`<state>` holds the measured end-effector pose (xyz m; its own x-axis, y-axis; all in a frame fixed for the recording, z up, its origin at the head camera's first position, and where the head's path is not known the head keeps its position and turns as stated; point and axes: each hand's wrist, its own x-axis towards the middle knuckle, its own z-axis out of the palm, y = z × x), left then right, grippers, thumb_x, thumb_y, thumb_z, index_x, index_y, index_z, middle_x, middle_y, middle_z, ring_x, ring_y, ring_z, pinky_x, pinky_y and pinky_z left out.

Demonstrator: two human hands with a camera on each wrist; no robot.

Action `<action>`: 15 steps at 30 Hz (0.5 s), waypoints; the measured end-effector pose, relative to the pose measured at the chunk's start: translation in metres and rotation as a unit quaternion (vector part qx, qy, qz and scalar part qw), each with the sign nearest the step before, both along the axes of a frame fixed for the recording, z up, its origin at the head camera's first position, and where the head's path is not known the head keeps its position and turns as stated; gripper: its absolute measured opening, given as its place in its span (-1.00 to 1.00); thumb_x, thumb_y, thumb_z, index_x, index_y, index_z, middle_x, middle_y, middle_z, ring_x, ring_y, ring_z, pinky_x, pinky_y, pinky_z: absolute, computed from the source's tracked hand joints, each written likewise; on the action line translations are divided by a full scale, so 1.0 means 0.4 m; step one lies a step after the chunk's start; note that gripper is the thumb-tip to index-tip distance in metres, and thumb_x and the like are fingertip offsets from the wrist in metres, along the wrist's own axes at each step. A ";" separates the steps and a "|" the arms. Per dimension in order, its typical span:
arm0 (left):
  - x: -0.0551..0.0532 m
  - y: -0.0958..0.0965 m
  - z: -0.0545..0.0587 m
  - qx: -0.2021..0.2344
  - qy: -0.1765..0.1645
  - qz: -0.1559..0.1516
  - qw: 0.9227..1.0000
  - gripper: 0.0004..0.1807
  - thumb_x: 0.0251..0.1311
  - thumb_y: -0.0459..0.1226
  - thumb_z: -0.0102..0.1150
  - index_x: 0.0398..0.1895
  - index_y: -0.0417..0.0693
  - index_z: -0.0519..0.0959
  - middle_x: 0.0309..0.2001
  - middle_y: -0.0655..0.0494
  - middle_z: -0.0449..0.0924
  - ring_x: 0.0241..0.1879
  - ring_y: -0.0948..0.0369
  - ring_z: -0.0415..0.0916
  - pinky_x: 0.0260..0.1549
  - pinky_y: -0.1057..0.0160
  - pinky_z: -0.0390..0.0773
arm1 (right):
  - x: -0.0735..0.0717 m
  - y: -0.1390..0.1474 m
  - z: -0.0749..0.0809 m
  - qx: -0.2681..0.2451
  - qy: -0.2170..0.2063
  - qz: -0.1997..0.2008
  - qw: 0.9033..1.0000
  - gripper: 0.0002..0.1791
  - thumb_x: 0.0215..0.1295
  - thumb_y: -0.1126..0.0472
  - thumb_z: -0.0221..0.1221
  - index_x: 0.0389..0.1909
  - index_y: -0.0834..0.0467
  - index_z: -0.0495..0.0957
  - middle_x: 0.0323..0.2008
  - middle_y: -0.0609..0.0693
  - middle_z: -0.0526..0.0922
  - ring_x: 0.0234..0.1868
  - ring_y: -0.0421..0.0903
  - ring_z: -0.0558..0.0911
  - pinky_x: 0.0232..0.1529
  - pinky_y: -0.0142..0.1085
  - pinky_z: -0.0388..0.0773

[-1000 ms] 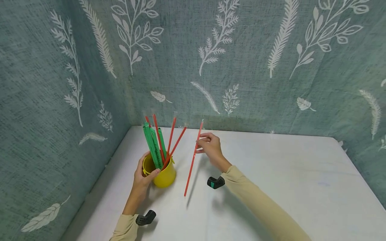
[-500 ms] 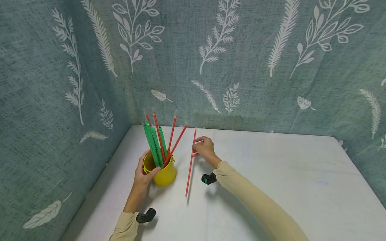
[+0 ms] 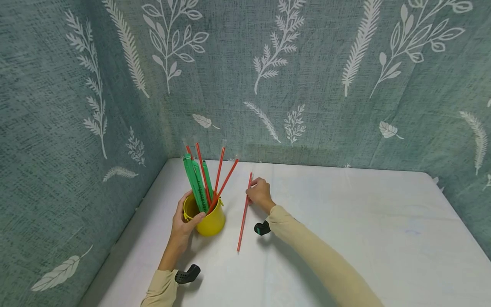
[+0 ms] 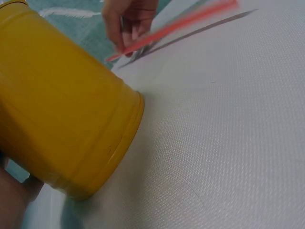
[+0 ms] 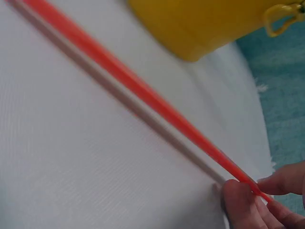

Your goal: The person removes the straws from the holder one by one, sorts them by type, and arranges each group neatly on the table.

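My left hand (image 3: 180,230) holds a yellow bucket (image 3: 213,224) by its side, thumb at the front rim. Out of the bucket lean several red straws (image 3: 228,176) and green packets (image 3: 194,183) with dark lettering. To its right, my right hand (image 3: 261,192) pinches a long red straw (image 3: 242,230) near its far end. Close over the table, this straw slants toward me; its shadow runs right alongside in the right wrist view, where the thumb and fingers (image 5: 240,202) squeeze it. The bucket's wall (image 4: 71,100) fills much of the left wrist view.
A white cloth-covered table (image 3: 345,221) spreads out to the right. Green leaf-patterned fabric (image 3: 326,123) hangs behind it and along the left side. The bucket has a small yellow handle loop (image 5: 281,19).
My right hand has moved left and lower with the red straw, whose shadow now lies closer to it. My left hand stays on the bucket.
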<state>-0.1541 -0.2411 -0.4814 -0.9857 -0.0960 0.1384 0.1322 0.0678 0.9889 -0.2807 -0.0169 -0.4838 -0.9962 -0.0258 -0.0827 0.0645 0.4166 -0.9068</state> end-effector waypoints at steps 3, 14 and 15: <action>-0.001 0.001 0.000 0.003 0.004 0.000 1.000 -0.19 0.14 -0.38 0.18 0.43 0.19 0.09 0.28 0.13 0.18 0.16 0.16 0.19 0.06 0.45 0.36 | -0.002 -0.002 -0.010 0.037 0.009 -0.006 0.999 -0.79 0.09 0.41 0.13 -0.21 0.34 0.47 -0.67 0.07 0.57 -0.78 -0.16 0.51 -0.65 -0.34 0.50; -0.003 -0.004 -0.005 -0.002 0.010 -0.001 1.000 -0.20 0.15 -0.41 0.15 0.44 0.14 0.08 0.26 0.10 0.19 0.15 0.15 0.19 0.05 0.46 0.37 | 0.003 -0.009 -0.018 0.087 0.043 -0.014 0.995 -0.80 0.02 0.42 0.18 -0.29 0.28 0.47 -0.58 0.07 0.56 -0.54 -0.05 0.56 -0.42 -0.28 0.52; -0.003 -0.005 -0.003 -0.002 0.010 -0.001 1.000 -0.21 0.15 -0.40 0.15 0.44 0.14 0.08 0.27 0.09 0.19 0.15 0.15 0.19 0.05 0.46 0.37 | 0.003 -0.009 -0.018 0.081 0.044 -0.014 0.996 -0.81 0.03 0.42 0.18 -0.29 0.28 0.47 -0.55 0.06 0.55 -0.58 -0.08 0.55 -0.48 -0.28 0.52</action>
<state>-0.1551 -0.2432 -0.4828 -0.9832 -0.0924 0.1576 0.1513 0.0721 0.9859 -0.2797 -0.0207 -0.4910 -1.0000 0.0078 0.0037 0.0013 0.5578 -0.8300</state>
